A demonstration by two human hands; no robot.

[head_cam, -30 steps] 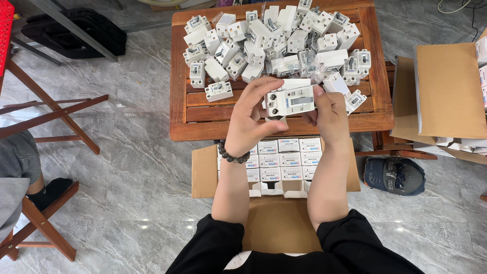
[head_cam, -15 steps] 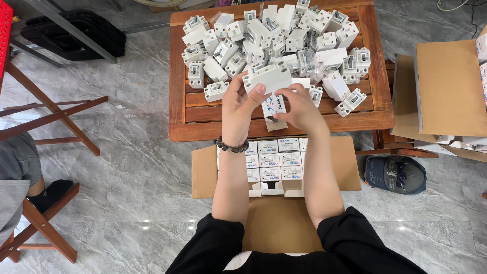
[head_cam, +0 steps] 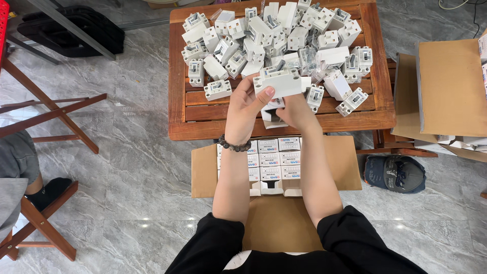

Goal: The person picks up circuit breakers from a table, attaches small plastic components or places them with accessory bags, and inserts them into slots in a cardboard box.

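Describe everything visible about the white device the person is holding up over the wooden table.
The white, boxy plastic switch unit looks like the many others heaped on the brown slatted wooden table. A small dark lever stands out of its upper face, and its long side lies roughly level. The left hand pinches it from below, thumb on its near face. The right hand sits just under it, holding a small white carton whose open end faces the unit. Its underside is hidden.
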